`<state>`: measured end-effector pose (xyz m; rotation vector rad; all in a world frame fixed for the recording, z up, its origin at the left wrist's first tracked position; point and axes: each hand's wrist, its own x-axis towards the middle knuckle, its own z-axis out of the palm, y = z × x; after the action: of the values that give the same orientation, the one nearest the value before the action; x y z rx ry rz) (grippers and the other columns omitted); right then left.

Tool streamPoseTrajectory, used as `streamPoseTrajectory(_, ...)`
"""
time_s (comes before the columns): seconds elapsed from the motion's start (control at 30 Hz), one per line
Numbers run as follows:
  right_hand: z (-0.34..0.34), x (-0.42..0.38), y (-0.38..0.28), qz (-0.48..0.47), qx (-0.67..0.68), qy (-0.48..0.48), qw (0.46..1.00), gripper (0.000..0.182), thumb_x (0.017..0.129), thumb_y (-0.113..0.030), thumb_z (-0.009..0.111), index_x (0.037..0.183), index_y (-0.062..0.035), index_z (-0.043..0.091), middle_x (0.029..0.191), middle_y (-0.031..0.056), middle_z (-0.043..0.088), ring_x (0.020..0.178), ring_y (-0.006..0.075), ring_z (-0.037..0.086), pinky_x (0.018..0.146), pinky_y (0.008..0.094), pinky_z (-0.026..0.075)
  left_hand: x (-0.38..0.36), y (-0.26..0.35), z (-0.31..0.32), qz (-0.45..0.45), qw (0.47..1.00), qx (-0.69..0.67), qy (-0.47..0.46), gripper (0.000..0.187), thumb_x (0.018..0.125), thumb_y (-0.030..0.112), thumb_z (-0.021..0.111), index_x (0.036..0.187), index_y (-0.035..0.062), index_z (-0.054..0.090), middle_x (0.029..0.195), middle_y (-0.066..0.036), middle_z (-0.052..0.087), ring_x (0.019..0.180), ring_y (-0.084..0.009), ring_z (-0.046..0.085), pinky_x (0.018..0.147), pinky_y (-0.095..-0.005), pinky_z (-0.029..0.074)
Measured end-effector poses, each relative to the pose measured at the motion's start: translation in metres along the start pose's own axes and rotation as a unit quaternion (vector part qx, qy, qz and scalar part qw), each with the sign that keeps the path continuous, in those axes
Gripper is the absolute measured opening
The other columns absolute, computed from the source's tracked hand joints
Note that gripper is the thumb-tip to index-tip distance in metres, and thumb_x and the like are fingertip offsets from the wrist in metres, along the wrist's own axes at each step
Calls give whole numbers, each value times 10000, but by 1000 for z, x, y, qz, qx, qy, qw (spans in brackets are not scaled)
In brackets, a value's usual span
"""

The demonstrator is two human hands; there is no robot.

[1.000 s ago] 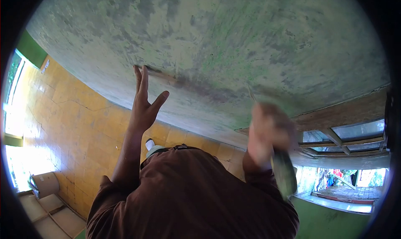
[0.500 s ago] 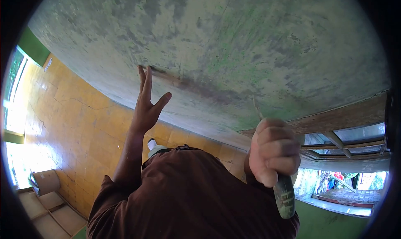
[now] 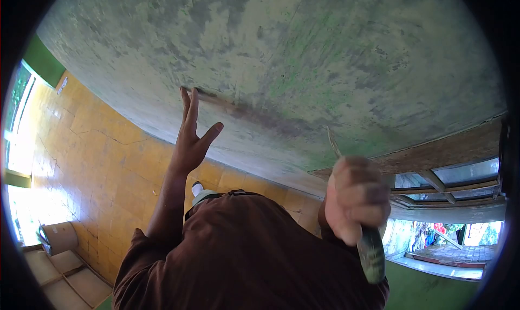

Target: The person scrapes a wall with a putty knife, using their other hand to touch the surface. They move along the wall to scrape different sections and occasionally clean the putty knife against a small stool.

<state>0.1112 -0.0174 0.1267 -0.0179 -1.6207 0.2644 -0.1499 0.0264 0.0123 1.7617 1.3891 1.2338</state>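
A large wall (image 3: pixel 260 55) with patchy grey and green paint fills the upper part of the view. My left hand (image 3: pixel 192 131) is open, its fingertips resting against the wall and its thumb spread away. On the right, my right hand (image 3: pixel 358 199) is closed around a scraper-like tool (image 3: pixel 371 256). The tool's dark, worn handle sticks out below the fist, and its thin blade points up to the wall near a green patch. Whether the blade tip touches the wall is hard to tell.
A wood-framed window (image 3: pixel 444 183) is at the right, beside an opening onto paving (image 3: pixel 455 253). Yellow tiles (image 3: pixel 119 164) cover the floor at the left. A cylindrical container (image 3: pixel 60 237) stands near a panelled wooden piece (image 3: pixel 65 277) at lower left.
My right hand and the tool have shifted slightly to the right and are a little blurred. My left hand stays almost in place on the wall.
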Motion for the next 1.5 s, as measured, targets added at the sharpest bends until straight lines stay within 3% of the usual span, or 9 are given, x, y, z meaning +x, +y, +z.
streamPoseTrajectory(0.6, -5, -4, 3, 26, -85, -8, 996, 219, 816, -123, 642, 690, -63, 473, 526, 13, 436, 417, 149, 388, 391, 277, 311, -1, -2, 1, 0, 1000, 8, -7, 892, 863, 271, 670, 1510, 91, 83, 1549, -241, -54, 1444, -335, -15, 1141, -439, 149)
streamPoseTrajectory(0.67, -14, -12, 25, 75, -21, -17, 997, 207, 800, -124, 637, 689, -65, 472, 525, 15, 437, 420, 161, 393, 382, 281, 309, -1, -6, 4, 26, 1000, 1, -3, 862, 873, 191, 651, 1518, 145, 81, 1566, -176, -93, 1446, -337, 6, 1106, -550, 197)
streamPoseTrajectory(0.9, -3, -2, 0, 22, -102, 1, 995, 196, 800, -82, 617, 679, -64, 464, 543, 18, 443, 422, 153, 382, 393, 296, 318, -1, -2, 2, 8, 1000, 4, -6, 867, 871, 196, 653, 1517, 143, 77, 1567, -172, -99, 1448, -329, 5, 1104, -544, 207)
streamPoseTrajectory(0.97, -10, -4, 15, 73, -37, -17, 996, 199, 792, -70, 609, 655, -67, 464, 527, 10, 435, 422, 145, 382, 401, 284, 325, -1, -2, 5, 17, 1000, 2, 5, 896, 863, 262, 670, 1509, 84, 74, 1547, -244, -71, 1443, -341, -15, 1141, -444, 152)
streamPoseTrajectory(1.1, -7, -6, 5, -48, 8, -28, 998, 196, 800, -97, 644, 697, -61, 481, 565, 19, 463, 425, 139, 386, 420, 277, 335, 0, -3, 3, 6, 1000, 6, 0, 902, 861, 273, 671, 1509, 81, 73, 1545, -249, -71, 1442, -347, -11, 1139, -449, 155)
streamPoseTrajectory(1.2, -6, -14, 2, 73, -220, 17, 973, 229, 820, -127, 658, 691, -62, 480, 545, 18, 454, 416, 132, 383, 407, 275, 330, -2, -7, 6, 23, 1000, 5, -3, 876, 869, 193, 657, 1518, 148, 71, 1567, -172, -99, 1447, -332, 11, 1102, -545, 214)
streamPoseTrajectory(1.33, -9, -3, 5, -35, 12, -37, 999, 234, 850, -167, 649, 719, -70, 481, 552, 24, 463, 414, 147, 408, 411, 289, 359, 0, -5, 4, 22, 1000, 3, 2, 880, 867, 195, 661, 1518, 150, 70, 1567, -175, -96, 1447, -330, -6, 1102, -545, 210)
streamPoseTrajectory(1.43, -5, -7, 13, 46, -127, 5, 991, 268, 843, -172, 653, 674, -74, 469, 534, 17, 452, 411, 154, 404, 400, 290, 350, -2, -4, 5, 16, 1000, -3, 1, 888, 861, 196, 665, 1518, 140, 70, 1565, -184, -93, 1448, -327, -19, 1112, -530, 189)
streamPoseTrajectory(1.5, -13, -9, 16, 63, -7, 5, 998, 252, 829, -163, 642, 670, -73, 468, 535, 18, 453, 410, 165, 411, 399, 291, 355, 0, -2, 9, 23, 1000, -8, 6, 892, 858, 195, 666, 1517, 129, 69, 1563, -192, -89, 1448, -325, -26, 1123, -514, 169)
